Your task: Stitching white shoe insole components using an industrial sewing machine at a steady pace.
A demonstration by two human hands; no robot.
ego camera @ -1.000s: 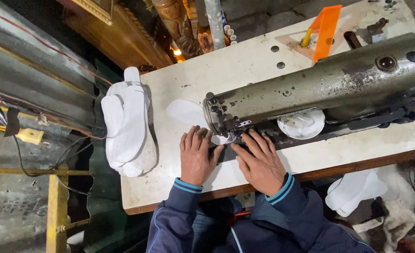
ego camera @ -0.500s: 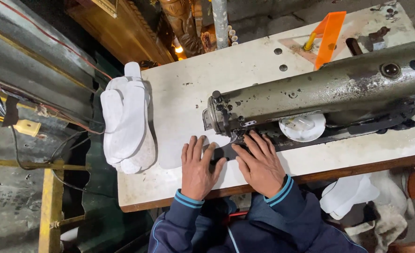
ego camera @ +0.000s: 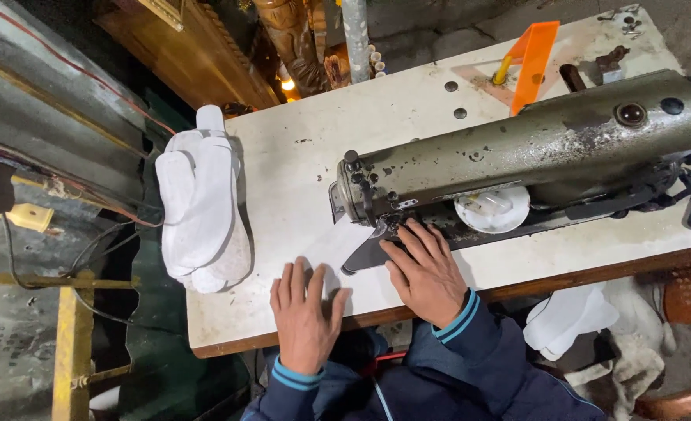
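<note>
Both hands lie flat, fingers spread, gripping nothing: left hand (ego camera: 305,312) on the white fabric piece (ego camera: 338,245), right hand (ego camera: 427,273) at its three o'clock, under the sewing machine (ego camera: 517,156)

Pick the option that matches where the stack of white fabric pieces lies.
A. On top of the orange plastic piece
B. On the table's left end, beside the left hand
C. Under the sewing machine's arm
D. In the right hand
B: the stack of white fabric pieces sits at the left end of the table, apart from the left hand and well away from the sewing machine.
</note>
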